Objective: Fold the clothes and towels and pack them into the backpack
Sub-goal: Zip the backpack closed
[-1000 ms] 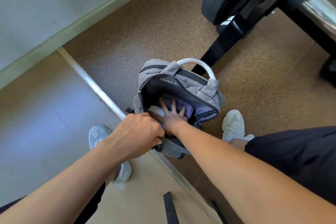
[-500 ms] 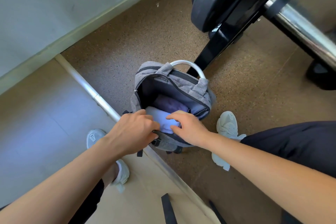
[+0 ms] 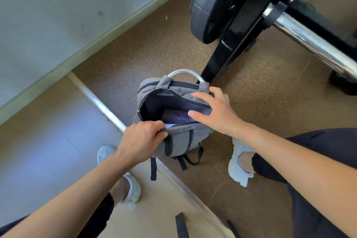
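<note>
A grey backpack with a silver top handle stands upright on the brown floor, its main compartment unzipped. Inside it lie folded dark purple cloth and a sliver of pale blue cloth at the near edge. My left hand grips the near rim of the opening. My right hand hovers over the right side of the opening with fingers spread and holds nothing.
A black weight plate on a chrome barbell and its black rack post stand just behind the bag. A metal floor strip runs diagonally at left. My white shoes flank the bag.
My right hand has come out of the bag and risen to its right upper rim. The near rim now covers most of the pale blue cloth. My left hand keeps its grip.
</note>
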`<state>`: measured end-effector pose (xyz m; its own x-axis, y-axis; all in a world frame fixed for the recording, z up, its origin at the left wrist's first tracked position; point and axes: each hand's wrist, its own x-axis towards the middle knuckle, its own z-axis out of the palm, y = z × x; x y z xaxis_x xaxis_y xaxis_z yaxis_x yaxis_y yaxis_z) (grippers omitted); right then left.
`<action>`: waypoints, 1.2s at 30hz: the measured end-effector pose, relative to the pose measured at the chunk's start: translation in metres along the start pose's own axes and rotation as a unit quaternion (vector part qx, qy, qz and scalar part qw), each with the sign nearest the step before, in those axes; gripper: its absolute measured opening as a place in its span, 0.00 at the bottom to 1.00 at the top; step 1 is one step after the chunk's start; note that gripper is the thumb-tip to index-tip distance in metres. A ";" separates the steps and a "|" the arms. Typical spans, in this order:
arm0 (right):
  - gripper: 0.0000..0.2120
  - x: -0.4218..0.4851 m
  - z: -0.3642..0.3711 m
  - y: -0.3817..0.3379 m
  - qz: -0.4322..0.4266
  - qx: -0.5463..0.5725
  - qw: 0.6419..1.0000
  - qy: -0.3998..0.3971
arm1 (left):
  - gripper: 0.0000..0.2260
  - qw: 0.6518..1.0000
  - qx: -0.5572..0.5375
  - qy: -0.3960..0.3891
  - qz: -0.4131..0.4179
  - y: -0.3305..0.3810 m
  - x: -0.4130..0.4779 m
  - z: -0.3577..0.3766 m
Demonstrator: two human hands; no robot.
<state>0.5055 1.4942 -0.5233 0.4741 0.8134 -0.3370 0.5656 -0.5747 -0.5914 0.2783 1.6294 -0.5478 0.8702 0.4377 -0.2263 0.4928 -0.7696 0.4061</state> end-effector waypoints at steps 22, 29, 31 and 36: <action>0.08 0.017 0.017 0.011 -0.097 -0.165 0.980 0.057 | 0.11 0.832 -0.395 -0.054 -0.386 -0.072 0.066 -0.021; 0.10 0.016 0.015 0.015 -0.101 -0.160 0.981 0.036 | 0.17 0.802 -0.426 -0.056 -0.415 -0.079 0.064 -0.010; 0.10 0.015 0.013 0.016 -0.106 -0.159 0.981 0.024 | 0.23 0.789 -0.436 -0.081 -0.425 -0.074 0.062 -0.006; 0.10 0.014 0.011 0.015 -0.117 -0.152 0.982 0.003 | 0.16 0.758 -0.456 -0.037 -0.465 -0.070 0.067 0.000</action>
<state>0.5134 1.4984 -0.5445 0.3110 0.9261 -0.2135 0.8338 -0.3736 -0.4065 0.3025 1.7130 -0.5914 0.1631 0.5418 -0.8245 0.7154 0.5106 0.4770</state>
